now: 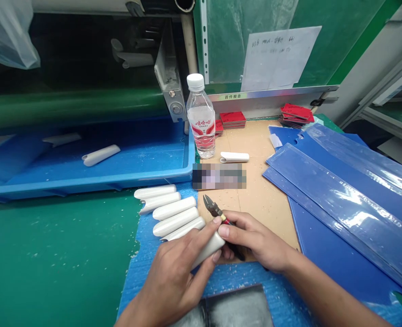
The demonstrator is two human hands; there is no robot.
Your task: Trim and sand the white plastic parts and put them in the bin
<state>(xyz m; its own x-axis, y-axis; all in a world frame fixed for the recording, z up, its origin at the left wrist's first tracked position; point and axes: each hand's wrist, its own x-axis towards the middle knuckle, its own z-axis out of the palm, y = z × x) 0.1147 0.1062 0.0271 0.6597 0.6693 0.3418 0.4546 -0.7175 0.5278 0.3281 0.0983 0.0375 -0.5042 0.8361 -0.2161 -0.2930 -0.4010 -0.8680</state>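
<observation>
Left hand [177, 269] and right hand [258, 240] pinch a glossy white tubular plastic piece [209, 250]; likely light, stiff, slick; best held by its sides.

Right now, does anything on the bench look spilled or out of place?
Yes: white crumbs are strewn over the green surface and blue mat, like debris. One white piece lies by the bottle, apart from the row beside the left hand.

Piece [210, 248] I hold: plain white. My pliers [212, 206]: dark grey, handles [238, 252] yellow, red, black. Tray [149, 159] is blue, counter [67, 254] green, cardboard [258, 190] tan. Bottle [201, 113] shows white cap [195, 81], red-and-white label [203, 128]. Stacked cards [233, 117]: red.
</observation>
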